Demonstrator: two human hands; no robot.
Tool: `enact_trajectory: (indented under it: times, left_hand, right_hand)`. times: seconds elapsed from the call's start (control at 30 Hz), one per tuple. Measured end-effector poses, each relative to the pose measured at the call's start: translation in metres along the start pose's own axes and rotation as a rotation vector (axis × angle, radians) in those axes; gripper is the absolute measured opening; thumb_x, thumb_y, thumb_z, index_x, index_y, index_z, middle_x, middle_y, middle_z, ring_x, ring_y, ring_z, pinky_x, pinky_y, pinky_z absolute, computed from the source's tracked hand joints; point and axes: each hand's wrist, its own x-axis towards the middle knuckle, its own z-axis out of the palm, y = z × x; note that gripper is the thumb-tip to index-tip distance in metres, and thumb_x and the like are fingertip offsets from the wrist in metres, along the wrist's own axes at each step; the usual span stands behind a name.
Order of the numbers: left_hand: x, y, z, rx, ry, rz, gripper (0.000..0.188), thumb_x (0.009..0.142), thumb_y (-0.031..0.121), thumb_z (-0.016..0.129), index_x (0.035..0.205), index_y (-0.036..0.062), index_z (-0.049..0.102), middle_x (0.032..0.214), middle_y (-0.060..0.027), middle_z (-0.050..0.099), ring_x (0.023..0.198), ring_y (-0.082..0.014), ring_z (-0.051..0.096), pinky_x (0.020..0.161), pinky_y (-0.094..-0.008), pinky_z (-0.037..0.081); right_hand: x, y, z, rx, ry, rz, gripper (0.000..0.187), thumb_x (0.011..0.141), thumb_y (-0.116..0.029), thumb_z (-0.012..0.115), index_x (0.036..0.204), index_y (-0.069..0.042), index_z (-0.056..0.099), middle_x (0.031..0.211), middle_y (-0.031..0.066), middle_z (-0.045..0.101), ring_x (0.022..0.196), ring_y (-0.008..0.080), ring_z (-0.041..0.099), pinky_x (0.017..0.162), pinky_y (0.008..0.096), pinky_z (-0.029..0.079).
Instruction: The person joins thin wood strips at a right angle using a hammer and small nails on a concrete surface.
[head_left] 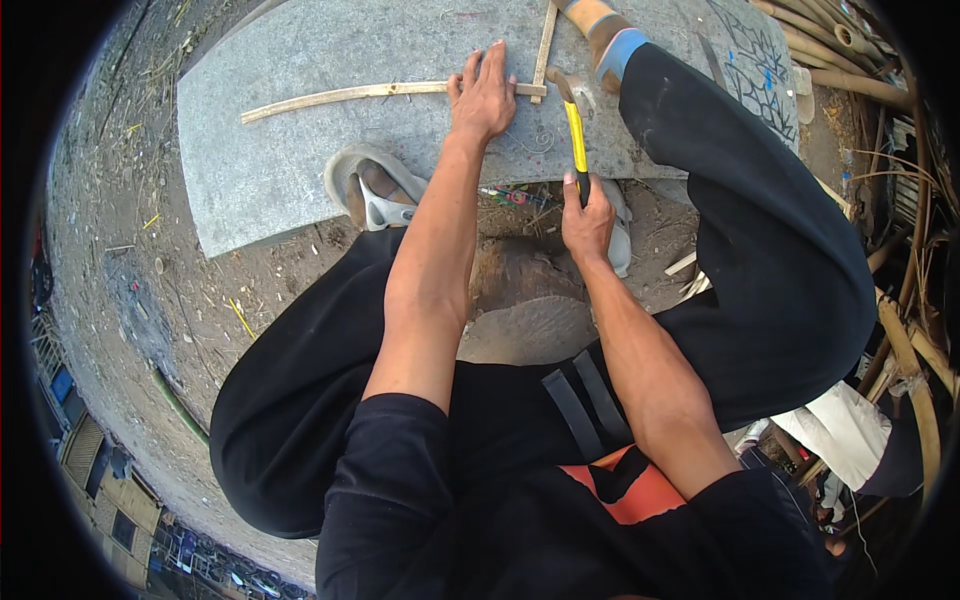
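Observation:
A long, slightly curved bamboo strip [350,95] lies across a grey board. Near its right end it meets a second strip [544,45] that runs toward the far edge. My left hand [485,98] rests flat over the long strip with its fingers stretched out, covering part of it. Just right of the joint is a hammer [575,135] with a yellow and black handle. My right hand [588,215] is closed around the handle's lower end, and the hammer's head is beside the crossing strips. A nail at the joint cannot be made out.
The grey board [270,170] lies on littered dirt ground. My sandalled left foot [375,190] is at its near edge; my striped sock [612,45] shows on it at right. A wood stump [525,275] stands between my legs. Bamboo poles [850,85] are piled at right.

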Motion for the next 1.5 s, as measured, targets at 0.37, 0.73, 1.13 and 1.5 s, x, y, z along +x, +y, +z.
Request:
enact_trajectory:
  times: [0.37,0.73,1.13,1.5]
  left_hand:
    - [0.001,-0.003,0.001,0.029,-0.015,0.018,0.053,0.103,0.033,0.041,0.155,0.0241,0.029,0.163,-0.0012,0.026,0.15,-0.0279,0.02,0.116,-0.0582,0.017]
    - [-0.01,0.0,-0.014,0.132,0.036,0.2,0.05,0.099,0.026,0.05,0.147,0.0375,0.043,0.157,-0.0021,0.037,0.148,-0.0292,0.027,0.113,-0.062,0.02]
    - [-0.006,0.016,-0.048,0.286,-0.218,0.29,0.085,0.075,0.036,0.074,0.151,0.0379,0.037,0.164,0.0016,0.024,0.152,-0.0305,0.017,0.117,-0.0685,0.015]
    - [-0.046,-0.043,-0.248,0.265,-0.301,-0.177,0.053,0.089,0.03,0.065,0.138,0.0122,0.056,0.127,-0.0211,0.065,0.117,-0.0368,0.062,0.102,-0.0425,0.048]
  right_hand:
    - [0.007,-0.009,0.003,0.007,-0.096,0.07,0.038,0.096,-0.042,0.059,0.095,-0.003,0.059,0.079,0.0228,0.066,0.082,0.048,0.063,0.071,0.0549,0.045]
    - [0.032,0.0,-0.003,0.234,0.104,0.182,0.041,0.095,-0.041,0.062,0.088,-0.001,0.059,0.07,0.0174,0.06,0.069,0.0354,0.06,0.066,0.049,0.042]
    - [0.041,-0.032,-0.01,0.271,0.082,0.078,0.041,0.095,-0.039,0.063,0.085,0.0,0.058,0.069,0.0185,0.058,0.066,0.0377,0.057,0.065,0.0476,0.043]
    - [0.062,-0.207,-0.086,1.101,0.016,-0.108,0.032,0.098,-0.028,0.061,0.079,-0.005,0.05,0.062,-0.0002,0.047,0.052,0.0122,0.046,0.05,0.0316,0.039]
